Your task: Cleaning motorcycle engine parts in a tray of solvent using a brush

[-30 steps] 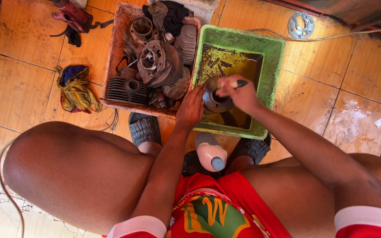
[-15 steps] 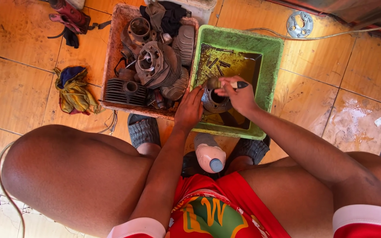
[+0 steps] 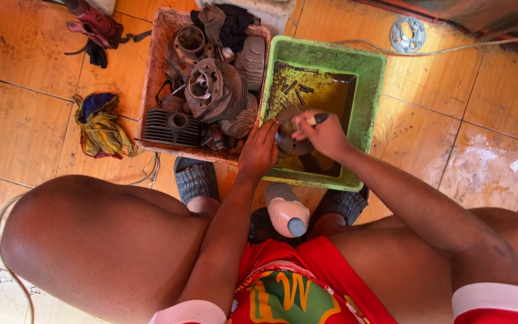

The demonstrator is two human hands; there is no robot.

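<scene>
The orange tiled floor [image 3: 43,72] carries a green plastic basin [image 3: 372,90] and, touching its left side, a rusty tray [image 3: 151,90] heaped with engine parts. A crumpled rag [image 3: 98,125] lies left of the tray, a round metal plate [image 3: 407,35] beyond the basin, and a white bottle [image 3: 287,214] stands between two dark sandals [image 3: 195,178].

Warm, bright sunlight on the floor tiles [image 3: 499,90] right of the green tub [image 3: 367,78], slight glare there; sharp centre, wide-angle bending near edges
</scene>
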